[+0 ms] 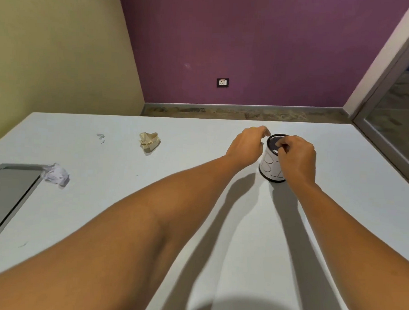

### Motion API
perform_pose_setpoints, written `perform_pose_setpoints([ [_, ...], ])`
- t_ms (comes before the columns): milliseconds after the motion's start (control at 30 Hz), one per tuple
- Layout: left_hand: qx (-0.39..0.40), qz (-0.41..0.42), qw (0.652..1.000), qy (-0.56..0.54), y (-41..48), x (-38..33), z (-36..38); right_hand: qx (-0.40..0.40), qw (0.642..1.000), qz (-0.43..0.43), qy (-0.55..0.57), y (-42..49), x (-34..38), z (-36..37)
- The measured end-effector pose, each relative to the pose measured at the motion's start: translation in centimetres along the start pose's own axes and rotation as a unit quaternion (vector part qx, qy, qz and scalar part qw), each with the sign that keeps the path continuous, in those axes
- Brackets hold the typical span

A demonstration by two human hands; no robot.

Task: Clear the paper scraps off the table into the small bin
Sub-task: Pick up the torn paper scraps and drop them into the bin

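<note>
Fingers (282, 147) of the right hand (297, 159) bunch together over the mouth of the small bin (269, 168); whether they pinch a scrap cannot be told. The left hand (246, 145) curls against the rim at 9 o'clock, and whether it grips is unclear. The bin stands upright at 1 o'clock on the table (199, 136); toward 9 o'clock lie a beige paper ball (149, 142), tiny scraps (101, 137) and a white paper ball (57, 175).

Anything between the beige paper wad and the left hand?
Nothing. In the head view that stretch is bare white table, from the beige paper wad across to the left hand beside the small bin.
</note>
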State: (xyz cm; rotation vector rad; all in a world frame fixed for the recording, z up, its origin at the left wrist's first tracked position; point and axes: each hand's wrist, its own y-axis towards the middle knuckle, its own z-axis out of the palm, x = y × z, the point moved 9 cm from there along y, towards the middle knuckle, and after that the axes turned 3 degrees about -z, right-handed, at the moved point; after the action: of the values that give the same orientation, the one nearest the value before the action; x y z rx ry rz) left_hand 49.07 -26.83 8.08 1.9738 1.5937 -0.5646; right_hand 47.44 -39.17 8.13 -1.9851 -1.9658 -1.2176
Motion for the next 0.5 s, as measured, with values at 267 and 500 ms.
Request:
perform_pose_setpoints([
  [267,-0.008,-0.107,0.994,0.006,-11.1,9.6,-2.9,0.112,0.991,-0.047,0.050,-7.4,4.8,3.7],
  [500,-0.045,-0.203,0.978,-0.008,-25.0,16.3,-6.4,0.256,0.961,-0.046,0.094,-17.1,9.5,7.5],
])
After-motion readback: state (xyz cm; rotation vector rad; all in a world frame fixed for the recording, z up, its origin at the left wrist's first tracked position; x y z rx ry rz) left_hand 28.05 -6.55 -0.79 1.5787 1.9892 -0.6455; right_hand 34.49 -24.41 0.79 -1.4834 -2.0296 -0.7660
